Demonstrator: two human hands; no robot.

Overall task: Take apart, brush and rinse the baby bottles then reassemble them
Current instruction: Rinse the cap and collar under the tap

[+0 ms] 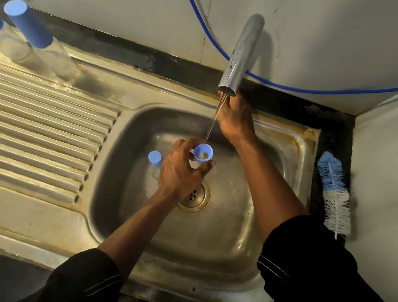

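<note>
Gripping a blue-rimmed bottle (203,153) in the left hand (179,171) over the sink (215,247), by the drain (196,198), mouth up under the thin stream (212,124). Just left of it, a small capped bottle (154,157) standing in the basin. Right on the bench (335,137), a bottle brush (334,193). Farther, reaching the right hand (234,122) behind the tap (241,54), fingers hidden, grip impossible to tell. Far left, two capped bottles (28,25).

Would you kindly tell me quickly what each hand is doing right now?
Left hand: holding the blue bottle cap under the stream.
Right hand: grip hidden behind the tap spout, so cannot tell.
</note>
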